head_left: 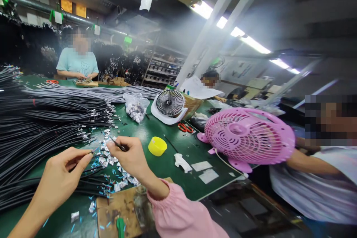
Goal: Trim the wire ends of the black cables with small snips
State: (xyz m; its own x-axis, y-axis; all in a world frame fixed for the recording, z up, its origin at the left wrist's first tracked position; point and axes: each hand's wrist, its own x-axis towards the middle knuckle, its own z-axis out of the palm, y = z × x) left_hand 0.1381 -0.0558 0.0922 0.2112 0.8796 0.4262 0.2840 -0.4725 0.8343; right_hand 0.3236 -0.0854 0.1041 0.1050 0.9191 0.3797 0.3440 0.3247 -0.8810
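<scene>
My left hand (64, 169) is closed in a pinch on the end of a black cable (93, 152), with thin coloured wires just showing past the fingertips. A short gap to the right, my right hand (133, 159) is closed around slim dark tweezers (120, 145), their tip pointing up and left. Scraps of silver foil (103, 160) and small blue bits of insulation lie on the green table beneath and between both hands. Bundles of black cables (41, 134) with stripped ends spread out on the left, partly behind my left hand.
In front stand a yellow ring-shaped container (157, 146), a white fan (169, 104) and a bag of small parts (136, 107). Orange-handled scissors (185, 128) lie beside a large pink fan (248, 135). A wooden board (111, 212) bears a green-handled tool (120, 227). Other people sit around.
</scene>
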